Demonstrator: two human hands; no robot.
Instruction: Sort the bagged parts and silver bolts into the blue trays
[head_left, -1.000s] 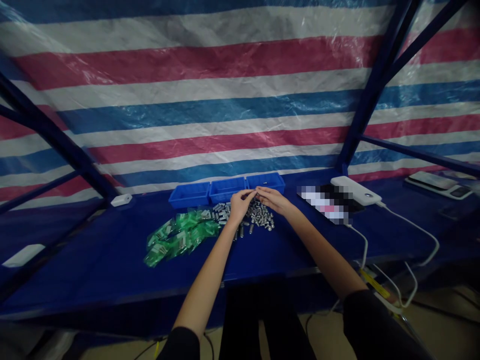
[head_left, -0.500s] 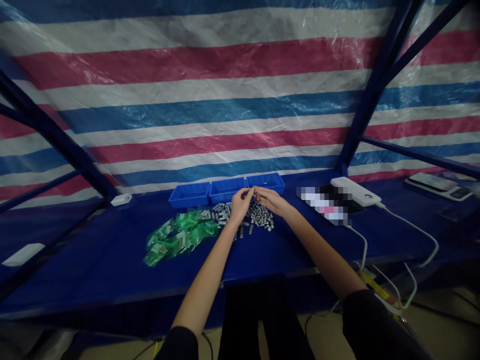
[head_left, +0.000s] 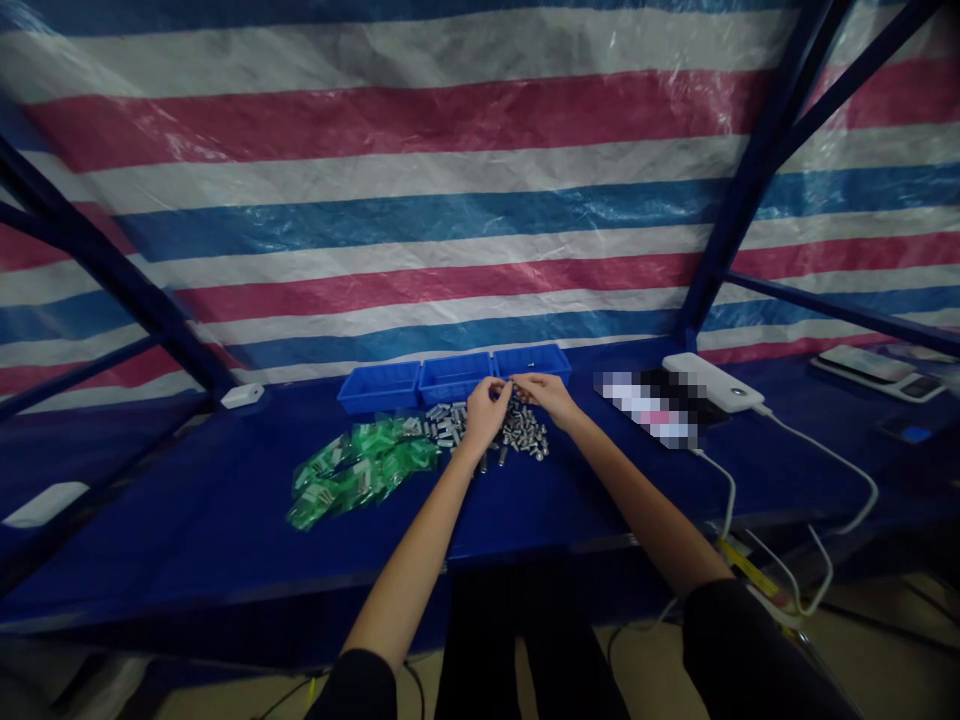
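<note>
My left hand (head_left: 486, 408) and my right hand (head_left: 546, 394) meet fingertip to fingertip above a heap of small metal parts (head_left: 525, 432). Both are closed in a pinch around something tiny and dark, too small to name. Under and beside the left hand lie more silvery cylindrical pieces (head_left: 444, 424). Left of these spreads a pile of green plastic bags (head_left: 364, 470) with small parts inside. Just behind the hands stand three blue bins: a left bin (head_left: 380, 402), a middle bin (head_left: 454, 392) and a right bin (head_left: 551, 378), where one small metal piece shows.
A lit phone (head_left: 649, 412) lies right of the hands beside a white power bank (head_left: 712, 383), with a white cable (head_left: 832, 442) running off the table edge. Farther right is a white scale (head_left: 877, 370). Blue frame posts (head_left: 720, 230) flank the blue table (head_left: 225, 520).
My hands stay together over the metal parts. The right fingers have curled in more, and the left hand has shifted slightly right.
</note>
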